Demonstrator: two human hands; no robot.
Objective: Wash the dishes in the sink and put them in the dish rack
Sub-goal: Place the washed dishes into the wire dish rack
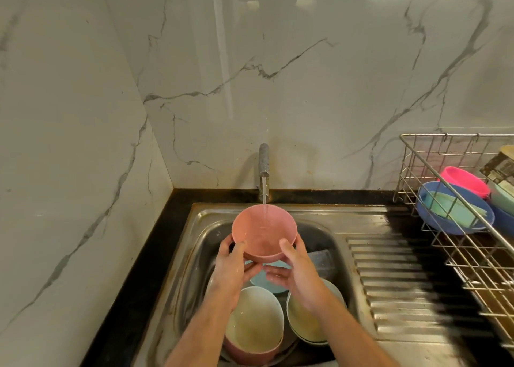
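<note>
Both hands (261,269) grip round matte pink bowl (264,230) under tap.

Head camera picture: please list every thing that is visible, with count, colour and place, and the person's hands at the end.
Pink bowl: one, pink, held under the water stream above the sink.
Tap: one, grey metal, behind the sink, water running.
Sink: one, steel, set in a black counter.
Bowls in the sink: at least three, cream, pale green and light blue, below the hands; one sits in a pink bowl.
Dish rack: one, metal wire, right of the sink.
Dishes in the rack: several, blue, mint and bright pink.
Left hand: grips the pink bowl's left side.
Right hand: grips its right side.
</note>
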